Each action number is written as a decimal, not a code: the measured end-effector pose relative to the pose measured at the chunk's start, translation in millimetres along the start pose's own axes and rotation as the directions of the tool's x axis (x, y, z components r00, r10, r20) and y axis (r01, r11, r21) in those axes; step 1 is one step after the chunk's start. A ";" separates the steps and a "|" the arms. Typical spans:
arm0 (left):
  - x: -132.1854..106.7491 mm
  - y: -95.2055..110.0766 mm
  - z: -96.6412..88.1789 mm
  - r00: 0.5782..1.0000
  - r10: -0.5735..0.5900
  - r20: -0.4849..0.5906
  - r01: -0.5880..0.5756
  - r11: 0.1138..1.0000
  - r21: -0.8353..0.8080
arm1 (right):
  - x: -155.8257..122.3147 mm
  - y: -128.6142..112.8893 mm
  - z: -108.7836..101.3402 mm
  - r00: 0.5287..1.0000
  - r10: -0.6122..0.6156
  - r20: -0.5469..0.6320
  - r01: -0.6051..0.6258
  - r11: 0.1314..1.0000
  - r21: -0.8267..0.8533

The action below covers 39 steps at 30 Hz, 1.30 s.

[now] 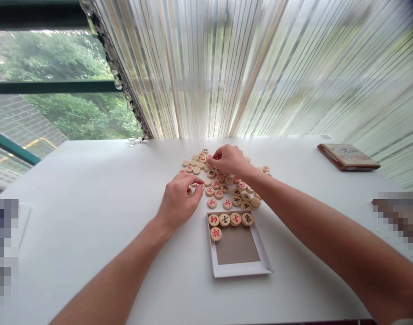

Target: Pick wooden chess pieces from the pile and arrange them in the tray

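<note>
Left hand (179, 201): curled at heap's near edge; hold hard to tell.
Right hand (228, 159): pinching one piece at far side.
Pieces (226, 192): heaped by both hands; small, light, hard, smooth; best pinched by rim.
Tray (242, 270): just beside heap, five pieces inside.

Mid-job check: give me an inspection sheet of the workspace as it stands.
Surface: white table, flat.
Job's things: wooden chess pieces scattered in a loose pile; shallow box tray nearer, five pieces at its far end.
Clutter: brown box at far right.
Hands: left hand loosely open at pile's left edge; right hand fingertips on a far piece, grip unclear.
Cables: nothing seen.
Surroundings: striped curtain, window with trees behind.
</note>
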<state>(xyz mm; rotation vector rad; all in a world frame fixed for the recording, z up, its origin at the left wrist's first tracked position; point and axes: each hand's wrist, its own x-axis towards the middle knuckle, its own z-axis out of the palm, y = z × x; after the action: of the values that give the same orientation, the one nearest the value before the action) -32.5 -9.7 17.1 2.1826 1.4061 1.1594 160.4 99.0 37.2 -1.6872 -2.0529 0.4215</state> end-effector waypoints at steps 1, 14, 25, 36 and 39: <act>-0.2 0.0 0.3 1.000 0.001 -0.001 -0.001 1.000 -0.003 | 2.3 -1.4 2.0 1.000 0.008 0.005 -0.008 1.000 -0.008; -0.3 5.0 -3.0 1.000 -0.014 0.008 0.014 1.000 -0.019 | 3.6 -2.7 3.6 0.999 -0.021 -0.028 0.024 0.994 0.103; -5.5 27.8 -4.9 0.998 -0.054 0.041 0.060 0.986 -0.156 | -110.5 15.3 -42.3 0.993 0.056 0.107 -0.120 0.605 0.787; -21.7 65.3 -1.1 0.964 -0.132 0.230 0.223 0.873 -0.435 | -163.8 11.2 -30.4 0.969 0.004 0.246 -0.239 0.251 0.938; -23.4 68.1 -0.5 0.953 -0.152 0.262 0.263 0.845 -0.466 | -168.0 9.0 -32.9 0.973 -0.012 0.232 -0.221 0.268 0.938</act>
<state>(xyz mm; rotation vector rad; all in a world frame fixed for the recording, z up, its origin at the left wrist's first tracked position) 4.9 -62.6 48.7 1.6862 1.0701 1.0267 210.7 -64.9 36.3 -0.9413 -1.1737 1.5782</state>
